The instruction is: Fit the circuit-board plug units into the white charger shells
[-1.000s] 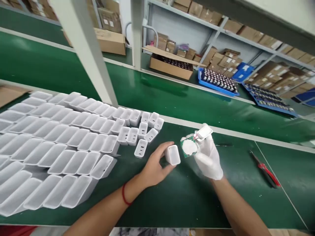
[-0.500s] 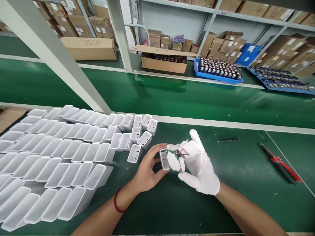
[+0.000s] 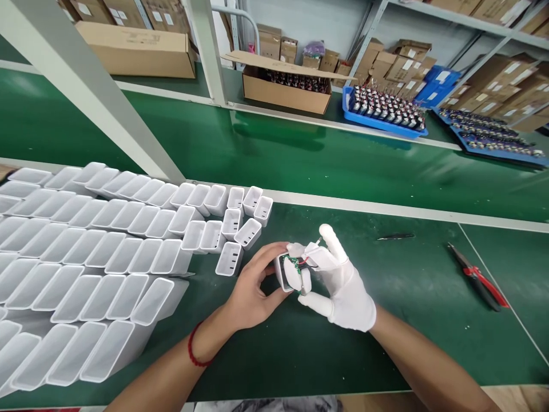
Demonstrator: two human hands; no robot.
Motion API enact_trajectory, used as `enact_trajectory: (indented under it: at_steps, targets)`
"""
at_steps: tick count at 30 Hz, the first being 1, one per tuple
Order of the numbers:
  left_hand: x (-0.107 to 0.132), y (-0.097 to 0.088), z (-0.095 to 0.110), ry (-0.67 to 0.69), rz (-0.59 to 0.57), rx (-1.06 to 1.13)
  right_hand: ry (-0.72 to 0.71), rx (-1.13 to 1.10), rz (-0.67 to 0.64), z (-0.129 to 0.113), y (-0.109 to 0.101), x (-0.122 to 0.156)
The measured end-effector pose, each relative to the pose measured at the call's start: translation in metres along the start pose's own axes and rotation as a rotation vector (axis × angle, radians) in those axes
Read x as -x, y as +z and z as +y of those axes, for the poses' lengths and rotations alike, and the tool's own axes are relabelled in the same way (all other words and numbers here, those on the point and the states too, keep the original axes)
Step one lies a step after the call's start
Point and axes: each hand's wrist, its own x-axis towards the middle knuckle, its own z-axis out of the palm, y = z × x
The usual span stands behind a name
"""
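Observation:
My bare left hand point(image 3: 251, 294) is closed around a small white plastic case point(image 3: 279, 276), its open end turned toward the right. In my white-gloved right hand point(image 3: 349, 294) is a green circuit board point(image 3: 297, 262) with red and black wires. The board's left part sits inside the mouth of the case, while gloved fingers cover much of it. A white piece point(image 3: 319, 256) at the end of the wires lies against the gloved palm. Just left of my left hand stand several small slotted white cases point(image 3: 229, 258).
Rows of white cases point(image 3: 141, 254) cover the left of the green bench. Red-handled pliers point(image 3: 478, 277) and dark tweezers point(image 3: 395, 236) lie on the right. Behind a raised edge stand an open carton point(image 3: 285, 96), a blue tray point(image 3: 384, 111) of parts and a slanted post point(image 3: 98, 91).
The circuit board has gone deeper into the case as my right hand moved left toward my left hand. The whole view has shifted slightly.

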Motion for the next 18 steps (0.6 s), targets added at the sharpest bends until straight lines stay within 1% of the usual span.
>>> enact_trajectory:
  at_steps: [6, 10, 18]
  targets:
    - [-0.0007, -0.0005, 0.0010, -0.004, -0.003, -0.010, 0.027, -0.035, 0.023, 0.0009, 0.0009, 0.0012]
    - [0.0002, -0.0008, 0.0022, -0.008, -0.001, -0.021, 0.049, -0.050, 0.001, 0.0030, 0.0020, 0.0018]
    - [0.0007, -0.0004, 0.0010, -0.023, -0.004, -0.030, 0.035, -0.027, 0.003, 0.0023, 0.0027, -0.0004]
